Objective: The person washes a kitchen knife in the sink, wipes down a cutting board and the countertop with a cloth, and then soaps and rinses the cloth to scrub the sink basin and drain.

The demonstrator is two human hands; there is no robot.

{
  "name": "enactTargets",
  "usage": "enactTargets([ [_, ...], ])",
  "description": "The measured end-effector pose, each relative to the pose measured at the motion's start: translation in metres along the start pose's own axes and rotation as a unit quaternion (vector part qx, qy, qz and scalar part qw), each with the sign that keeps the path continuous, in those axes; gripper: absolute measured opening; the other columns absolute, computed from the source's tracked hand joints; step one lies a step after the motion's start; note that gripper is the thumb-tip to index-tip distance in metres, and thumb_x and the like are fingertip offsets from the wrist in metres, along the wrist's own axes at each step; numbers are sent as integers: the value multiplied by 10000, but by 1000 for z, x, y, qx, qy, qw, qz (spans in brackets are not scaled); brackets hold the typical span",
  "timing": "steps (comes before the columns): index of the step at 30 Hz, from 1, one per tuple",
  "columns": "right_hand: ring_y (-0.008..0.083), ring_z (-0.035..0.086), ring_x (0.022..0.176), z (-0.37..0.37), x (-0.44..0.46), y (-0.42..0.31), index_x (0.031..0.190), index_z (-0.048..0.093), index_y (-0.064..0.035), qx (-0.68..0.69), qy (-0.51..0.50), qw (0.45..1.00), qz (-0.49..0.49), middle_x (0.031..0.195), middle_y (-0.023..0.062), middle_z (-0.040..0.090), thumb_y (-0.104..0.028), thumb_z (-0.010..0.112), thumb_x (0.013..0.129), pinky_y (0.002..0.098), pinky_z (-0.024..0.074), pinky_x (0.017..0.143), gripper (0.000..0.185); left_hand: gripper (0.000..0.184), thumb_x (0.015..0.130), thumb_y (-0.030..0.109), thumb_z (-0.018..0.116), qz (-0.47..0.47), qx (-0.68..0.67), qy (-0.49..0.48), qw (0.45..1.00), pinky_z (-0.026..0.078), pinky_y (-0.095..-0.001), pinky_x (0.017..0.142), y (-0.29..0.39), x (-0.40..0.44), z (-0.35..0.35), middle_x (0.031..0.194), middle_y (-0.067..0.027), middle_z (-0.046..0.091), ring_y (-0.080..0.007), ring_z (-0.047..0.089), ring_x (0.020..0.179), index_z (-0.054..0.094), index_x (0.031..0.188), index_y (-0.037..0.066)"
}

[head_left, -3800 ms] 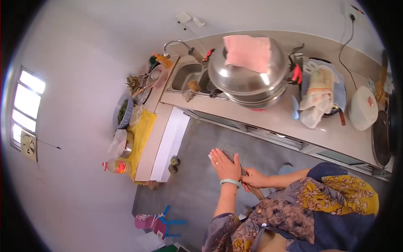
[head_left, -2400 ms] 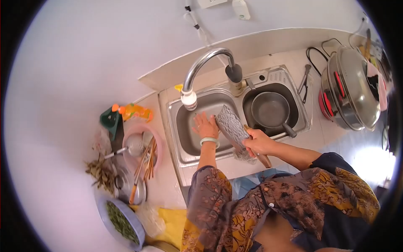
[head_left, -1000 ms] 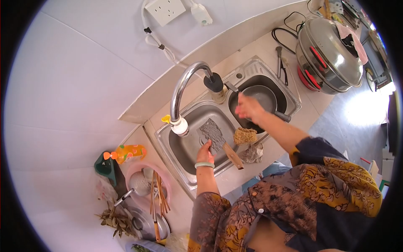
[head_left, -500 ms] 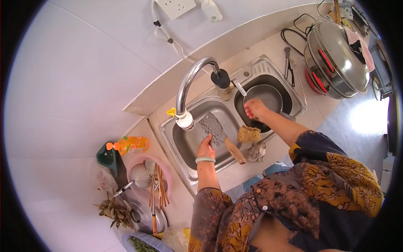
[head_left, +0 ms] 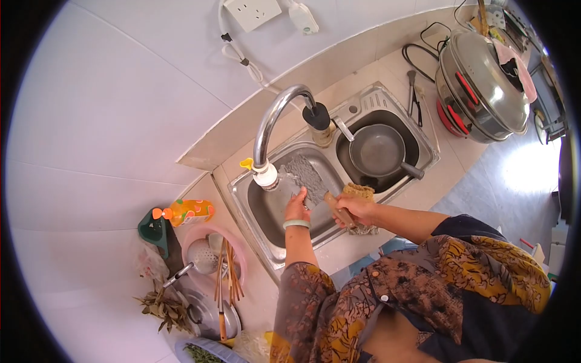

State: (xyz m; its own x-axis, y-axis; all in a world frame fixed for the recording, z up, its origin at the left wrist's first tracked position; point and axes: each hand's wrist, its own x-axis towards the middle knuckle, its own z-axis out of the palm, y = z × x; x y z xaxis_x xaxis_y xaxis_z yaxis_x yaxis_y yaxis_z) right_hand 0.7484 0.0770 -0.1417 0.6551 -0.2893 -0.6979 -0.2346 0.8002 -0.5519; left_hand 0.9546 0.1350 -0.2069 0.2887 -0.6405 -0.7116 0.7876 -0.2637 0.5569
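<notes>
A cleaver (head_left: 307, 179) with a grey, rough-patterned blade and a wooden handle is held over the left sink basin (head_left: 266, 212). My right hand (head_left: 358, 209) is closed around its handle. Against the near edge of the blade, my left hand (head_left: 296, 207) grips with the thumb on the flat side; its other fingers are partly hidden. Just above the blade is the tap spout (head_left: 265, 176), with what looks like water splashing beside it. A brown scrubbing sponge (head_left: 359, 191) lies behind my right hand on the sink's rim, next to a crumpled cloth-like thing (head_left: 365, 230), partly covered.
A grey frying pan (head_left: 378, 150) rests in the right basin. Beyond stands a large lidded steel pot (head_left: 484, 85). On the left are a pink basin (head_left: 243, 266) with a skimmer and chopsticks, an orange bottle (head_left: 192, 212), and a pot lid (head_left: 209, 314).
My right hand has moved from above the frying pan to the cleaver's handle and closed on it. My left hand stays at the blade. Splashing now shows beneath the tap.
</notes>
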Motion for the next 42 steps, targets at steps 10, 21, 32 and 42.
enactTargets([
  [10,189,612,626,0,9,-24,959,588,-1,-311,154,931,-118,723,109,622,-473,570,901,350,478,571,476,281,916,260,655,44,-13,-101,994,455,-387,893,-11,4,6,1105,-13,639,-151,593,1000,574,1142,114],
  [21,412,621,841,14,6,-57,993,570,-26,-453,172,844,-231,834,232,638,-465,562,905,467,469,750,448,407,957,356,541,115,-219,-60,967,432,-455,996,27,2,41,1240,-87,574,-262,546,1126,521,1245,69],
  [32,382,647,809,16,-21,-61,1080,583,-44,-452,182,833,-261,832,216,654,-381,603,895,437,495,718,385,290,1025,238,347,176,-239,-20,955,456,-437,964,44,36,40,1144,-72,590,-227,558,1079,549,1153,75],
  [42,348,657,818,-9,-47,-47,1087,583,-15,-387,216,848,-292,863,219,657,-319,640,894,396,504,749,364,306,968,348,564,156,-146,129,968,294,-212,404,46,24,63,607,42,479,-61,381,463,593,942,44],
])
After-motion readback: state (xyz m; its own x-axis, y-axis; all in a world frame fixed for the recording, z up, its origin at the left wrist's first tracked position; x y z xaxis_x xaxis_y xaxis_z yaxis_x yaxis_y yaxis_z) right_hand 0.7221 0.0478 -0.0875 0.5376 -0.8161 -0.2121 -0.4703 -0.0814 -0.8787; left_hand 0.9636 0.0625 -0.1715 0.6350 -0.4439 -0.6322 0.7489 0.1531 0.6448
